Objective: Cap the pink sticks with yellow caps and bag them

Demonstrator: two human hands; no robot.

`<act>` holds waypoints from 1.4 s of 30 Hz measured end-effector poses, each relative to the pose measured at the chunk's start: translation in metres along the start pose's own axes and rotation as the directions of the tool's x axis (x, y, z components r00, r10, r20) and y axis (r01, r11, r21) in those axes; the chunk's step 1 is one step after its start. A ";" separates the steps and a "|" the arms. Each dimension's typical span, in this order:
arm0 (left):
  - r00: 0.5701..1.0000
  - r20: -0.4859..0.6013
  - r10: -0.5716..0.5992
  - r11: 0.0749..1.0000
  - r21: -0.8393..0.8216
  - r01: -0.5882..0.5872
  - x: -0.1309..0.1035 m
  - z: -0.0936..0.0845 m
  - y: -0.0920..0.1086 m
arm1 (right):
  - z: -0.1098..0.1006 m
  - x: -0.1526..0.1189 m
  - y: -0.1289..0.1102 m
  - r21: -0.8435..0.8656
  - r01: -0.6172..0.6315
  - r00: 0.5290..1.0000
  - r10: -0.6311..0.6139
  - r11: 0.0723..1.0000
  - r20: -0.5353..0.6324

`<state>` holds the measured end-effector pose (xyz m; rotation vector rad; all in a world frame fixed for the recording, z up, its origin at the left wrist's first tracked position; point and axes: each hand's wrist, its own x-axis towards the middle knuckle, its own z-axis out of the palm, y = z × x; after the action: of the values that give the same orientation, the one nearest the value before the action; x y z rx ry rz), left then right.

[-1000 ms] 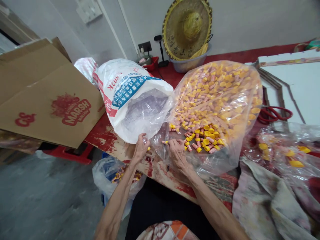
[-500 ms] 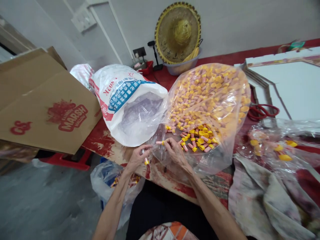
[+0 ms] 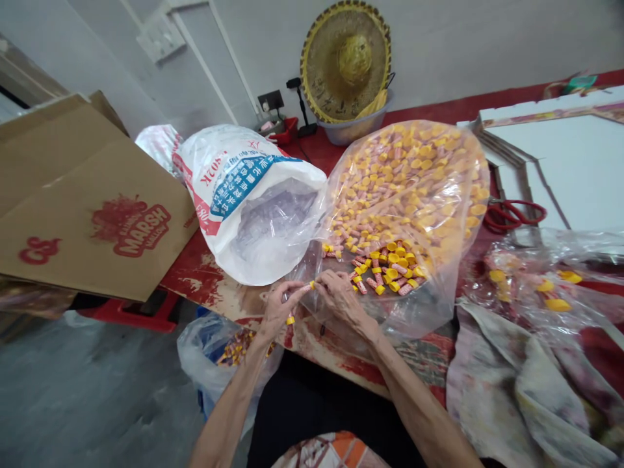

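My left hand (image 3: 283, 304) is closed around a small tube whose yellow end (image 3: 290, 320) pokes out below the fingers. Between both hands, over the table's front edge, is a small pink piece with a yellow cap (image 3: 312, 285). My left fingertips touch its pink part, and my right hand (image 3: 342, 298) pinches at the yellow end. Just right of my right fingers, a large clear plastic bag (image 3: 441, 292) lies with its mouth towards me. It holds many pink pieces with yellow caps (image 3: 390, 266). My fingers partly hide what they hold.
A white printed sack (image 3: 219, 172) of clear plastic parts lies open behind my left hand. Below the table edge stands a blue bin with a clear liner (image 3: 192, 344), holding small colourful pieces. Cardboard box (image 3: 92, 201) at left; red-handled scissors (image 3: 517, 214) and cloth (image 3: 487, 383) at right.
My hands have come together. My left fingers have moved right onto the yellow-capped piece that my right hand pinches, and the tube in my left hand has shifted slightly right.
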<state>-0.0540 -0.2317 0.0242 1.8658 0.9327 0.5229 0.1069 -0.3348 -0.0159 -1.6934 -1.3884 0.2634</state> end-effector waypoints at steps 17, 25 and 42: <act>0.806 0.545 0.229 0.620 0.557 -0.553 0.055 0.018 0.021 | -0.023 0.003 0.043 -0.115 -0.194 0.893 0.126 0.974 -0.433; 0.877 0.478 0.051 0.561 0.712 -0.422 0.016 0.020 0.039 | -0.017 -0.008 0.028 -0.466 -0.033 0.997 -0.001 0.884 -0.073; 0.940 0.266 0.214 0.666 0.665 -0.339 -0.016 0.020 0.021 | 0.010 -0.025 0.012 -0.576 0.016 0.994 -0.077 0.818 -0.083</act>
<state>-0.0420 -0.2613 0.0342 2.7420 0.7866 0.1704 0.1001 -0.3515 -0.0397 -2.1182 -1.5226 -0.3090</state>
